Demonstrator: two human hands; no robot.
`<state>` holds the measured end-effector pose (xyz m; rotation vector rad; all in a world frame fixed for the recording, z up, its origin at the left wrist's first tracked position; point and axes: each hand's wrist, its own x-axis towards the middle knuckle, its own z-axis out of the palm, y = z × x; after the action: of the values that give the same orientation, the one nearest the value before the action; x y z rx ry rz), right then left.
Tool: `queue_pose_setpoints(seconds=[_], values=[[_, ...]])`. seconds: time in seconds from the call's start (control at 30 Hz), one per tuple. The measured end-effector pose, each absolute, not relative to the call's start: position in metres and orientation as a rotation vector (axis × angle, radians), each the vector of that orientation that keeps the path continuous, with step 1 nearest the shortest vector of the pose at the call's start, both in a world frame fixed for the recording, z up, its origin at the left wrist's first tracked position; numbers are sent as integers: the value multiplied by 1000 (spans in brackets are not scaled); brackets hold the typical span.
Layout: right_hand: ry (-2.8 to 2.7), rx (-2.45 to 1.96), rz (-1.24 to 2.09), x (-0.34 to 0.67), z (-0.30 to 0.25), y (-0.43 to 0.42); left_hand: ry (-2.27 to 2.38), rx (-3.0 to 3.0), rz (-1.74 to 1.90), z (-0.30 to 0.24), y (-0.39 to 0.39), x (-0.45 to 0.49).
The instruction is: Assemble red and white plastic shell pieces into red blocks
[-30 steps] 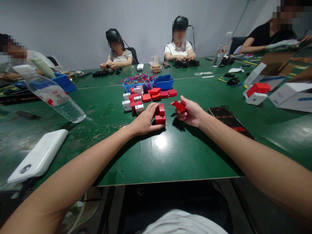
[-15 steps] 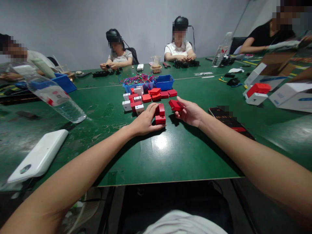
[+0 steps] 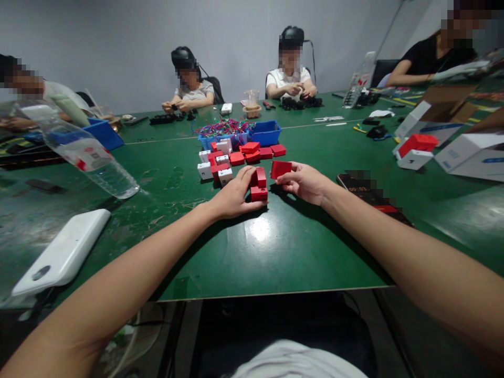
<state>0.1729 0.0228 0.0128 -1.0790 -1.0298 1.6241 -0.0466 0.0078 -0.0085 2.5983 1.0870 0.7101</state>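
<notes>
My left hand is closed around red box-shaped blocks standing on the green table, one on top of the other. Between thumb and fingers my right hand grips another red box-shaped block, held up just to the right of that stack with a flat face toward me. Just beyond both hands lie several red blocks and, to the left, white blocks mixed with red ones. What the left fingers touch on the far side is hidden.
Behind the blocks stand a blue bin and tangled coloured wires. A plastic bottle and a white power bank are on the left. On the right lie a phone and white boxes. Several people sit around the table.
The red block in my right hand has turned so its flat face shows, and it sits slightly further left. My left hand has stayed still.
</notes>
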Motion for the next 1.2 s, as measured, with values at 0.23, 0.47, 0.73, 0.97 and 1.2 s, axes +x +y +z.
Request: queue_pose_setpoints(seconds=[0.23, 0.47, 0.73, 0.97, 1.2], values=[[-1023, -1127, 1593, 172, 15, 21, 1088, 2608, 695, -8, 8, -47], [-1091, -1107, 1597, 172, 16, 19, 1084, 2606, 717, -10, 9, -47], [-1144, -1103, 1583, 170, 13, 19, 1075, 2617, 710, -9, 9, -47], [-1187, -1122, 1555, 171, 12, 20, 1075, 2582, 723, -8, 8, -46], [-1154, -1129, 1581, 169, 15, 18, 1073, 2611, 707, -9, 9, -47]])
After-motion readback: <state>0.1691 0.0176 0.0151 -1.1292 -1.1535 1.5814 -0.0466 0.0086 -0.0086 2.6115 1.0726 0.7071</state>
